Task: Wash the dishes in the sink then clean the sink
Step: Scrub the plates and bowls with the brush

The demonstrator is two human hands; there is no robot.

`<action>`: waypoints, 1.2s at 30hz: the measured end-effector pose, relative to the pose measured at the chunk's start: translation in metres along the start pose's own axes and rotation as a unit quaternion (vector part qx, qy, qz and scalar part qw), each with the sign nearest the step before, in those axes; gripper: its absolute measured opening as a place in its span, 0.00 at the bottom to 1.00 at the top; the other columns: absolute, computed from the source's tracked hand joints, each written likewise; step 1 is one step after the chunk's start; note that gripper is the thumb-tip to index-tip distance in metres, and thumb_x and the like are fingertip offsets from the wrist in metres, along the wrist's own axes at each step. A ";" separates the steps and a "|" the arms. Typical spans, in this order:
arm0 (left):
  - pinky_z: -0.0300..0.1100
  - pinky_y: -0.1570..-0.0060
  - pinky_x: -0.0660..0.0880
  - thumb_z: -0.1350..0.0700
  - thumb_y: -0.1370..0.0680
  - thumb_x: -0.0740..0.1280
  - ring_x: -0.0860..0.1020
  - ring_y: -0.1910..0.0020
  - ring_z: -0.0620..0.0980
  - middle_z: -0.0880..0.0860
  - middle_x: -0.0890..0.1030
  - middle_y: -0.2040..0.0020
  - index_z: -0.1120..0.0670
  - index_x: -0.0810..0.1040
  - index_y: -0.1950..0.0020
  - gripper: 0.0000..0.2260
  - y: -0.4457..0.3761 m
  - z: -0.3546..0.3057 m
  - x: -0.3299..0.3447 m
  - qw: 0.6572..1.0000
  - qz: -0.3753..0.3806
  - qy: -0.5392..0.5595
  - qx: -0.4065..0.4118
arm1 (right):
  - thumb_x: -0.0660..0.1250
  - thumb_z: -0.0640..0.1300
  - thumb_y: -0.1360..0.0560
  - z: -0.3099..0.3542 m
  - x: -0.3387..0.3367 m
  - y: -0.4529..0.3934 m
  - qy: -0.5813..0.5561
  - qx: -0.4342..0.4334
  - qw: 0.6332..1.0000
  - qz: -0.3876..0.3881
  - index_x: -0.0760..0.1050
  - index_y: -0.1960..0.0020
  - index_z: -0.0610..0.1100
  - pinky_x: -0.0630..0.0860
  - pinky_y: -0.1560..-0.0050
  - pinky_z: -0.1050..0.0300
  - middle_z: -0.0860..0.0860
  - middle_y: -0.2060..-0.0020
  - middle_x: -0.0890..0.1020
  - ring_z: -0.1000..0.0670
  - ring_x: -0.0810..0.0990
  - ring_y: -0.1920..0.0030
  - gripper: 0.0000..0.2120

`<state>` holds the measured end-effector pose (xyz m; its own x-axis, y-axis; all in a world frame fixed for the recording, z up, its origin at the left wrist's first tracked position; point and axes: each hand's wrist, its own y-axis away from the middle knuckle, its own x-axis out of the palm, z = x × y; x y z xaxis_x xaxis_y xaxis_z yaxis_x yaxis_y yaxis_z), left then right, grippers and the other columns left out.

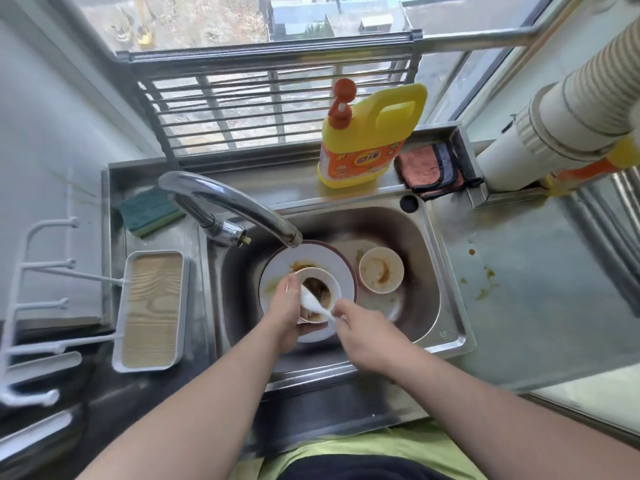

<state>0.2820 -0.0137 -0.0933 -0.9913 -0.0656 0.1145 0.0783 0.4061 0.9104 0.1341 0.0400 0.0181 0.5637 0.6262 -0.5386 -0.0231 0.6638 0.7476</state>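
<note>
A steel sink (429,271) holds a white plate (311,254) with a dark rim and sauce smears. Over the plate my left hand (285,313) grips a small white bowl (320,289) with brown residue inside. My right hand (360,329) pinches the handle of a white spoon (311,301) whose scoop lies in that bowl. A second dirty small bowl (381,270) sits to the right on another plate (393,306). The faucet (228,206) arches over the sink's left side; no water is visible.
A yellow dish-soap bottle (367,140) and a folded pink cloth (429,169) stand on the ledge behind the sink. A green sponge (150,211) lies back left. A white tray with wooden insert (152,310) sits left. Sauce spots mark the right counter (485,282).
</note>
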 end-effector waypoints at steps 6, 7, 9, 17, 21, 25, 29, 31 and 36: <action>0.62 0.54 0.85 0.40 0.12 0.51 0.83 0.43 0.62 0.60 0.80 0.38 0.44 0.68 0.30 0.14 0.001 -0.011 -0.005 0.999 -0.022 0.045 0.003 | 0.55 0.38 0.18 -0.004 -0.007 -0.004 0.167 0.038 0.985 -0.008 0.61 0.42 0.56 0.76 0.62 0.48 0.46 0.57 0.78 0.40 0.78 0.58 0.13; 0.62 0.56 0.85 0.40 0.12 0.51 0.83 0.44 0.62 0.60 0.80 0.38 0.44 0.67 0.30 0.15 0.001 -0.012 -0.003 0.999 -0.023 0.041 0.002 | 0.55 0.39 0.19 0.002 -0.005 0.000 0.127 0.032 0.991 0.013 0.61 0.44 0.55 0.79 0.59 0.46 0.45 0.56 0.79 0.40 0.78 0.57 0.12; 0.58 0.62 0.85 0.38 0.12 0.49 0.83 0.45 0.61 0.60 0.80 0.39 0.45 0.68 0.29 0.18 0.003 -0.008 0.001 0.999 -0.024 0.044 -0.007 | 0.55 0.41 0.17 0.016 -0.001 0.003 0.041 0.010 0.999 0.026 0.65 0.44 0.53 0.80 0.52 0.43 0.44 0.52 0.80 0.40 0.79 0.54 0.08; 0.62 0.57 0.85 0.39 0.12 0.50 0.83 0.44 0.64 0.61 0.80 0.40 0.45 0.69 0.31 0.17 0.004 -0.006 0.010 0.998 -0.032 0.050 -0.003 | 0.53 0.43 0.17 -0.001 -0.008 0.006 0.014 0.059 0.998 0.029 0.62 0.49 0.54 0.73 0.59 0.50 0.44 0.51 0.80 0.43 0.77 0.56 0.06; 0.57 0.60 0.84 0.36 0.14 0.51 0.84 0.44 0.64 0.62 0.81 0.36 0.47 0.71 0.29 0.22 0.009 0.008 0.021 0.994 -0.034 0.100 -0.019 | 0.53 0.45 0.16 0.005 -0.011 -0.002 -0.004 0.046 0.999 -0.021 0.66 0.47 0.53 0.74 0.57 0.49 0.45 0.51 0.80 0.41 0.78 0.53 0.05; 0.66 0.54 0.84 0.39 0.12 0.51 0.83 0.45 0.65 0.61 0.80 0.38 0.46 0.69 0.28 0.18 0.006 -0.006 0.017 0.994 -0.056 0.094 0.005 | 0.56 0.42 0.17 -0.003 -0.014 -0.003 0.084 0.050 0.995 0.005 0.62 0.48 0.55 0.76 0.60 0.47 0.45 0.53 0.80 0.41 0.79 0.55 0.08; 0.57 0.65 0.85 0.38 0.12 0.51 0.84 0.48 0.64 0.61 0.79 0.37 0.43 0.67 0.29 0.16 0.016 -0.011 0.027 0.990 -0.073 0.119 -0.003 | 0.53 0.45 0.15 0.017 -0.024 -0.014 0.048 0.013 0.999 0.004 0.66 0.43 0.53 0.78 0.52 0.46 0.44 0.49 0.80 0.41 0.79 0.52 0.05; 0.57 0.63 0.85 0.40 0.12 0.51 0.84 0.49 0.62 0.59 0.80 0.38 0.44 0.68 0.31 0.15 0.015 -0.021 0.027 0.992 -0.069 0.102 0.027 | 0.52 0.45 0.15 0.006 -0.032 -0.020 0.100 0.025 0.993 -0.051 0.63 0.47 0.55 0.77 0.57 0.47 0.44 0.52 0.80 0.40 0.79 0.55 0.06; 0.56 0.68 0.84 0.41 0.12 0.52 0.80 0.49 0.59 0.56 0.79 0.39 0.44 0.73 0.30 0.16 0.012 -0.035 0.015 0.991 -0.104 0.021 0.075 | 0.52 0.46 0.15 0.005 -0.030 -0.003 0.107 0.001 0.994 0.004 0.63 0.47 0.55 0.73 0.58 0.49 0.47 0.55 0.78 0.41 0.78 0.56 0.05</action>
<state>0.2718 -0.0417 -0.0672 -0.9787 -0.1992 -0.0504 -0.1477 0.5112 0.8467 0.1215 0.0178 0.0340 0.3742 0.7043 -0.6033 -0.0255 0.6581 0.7525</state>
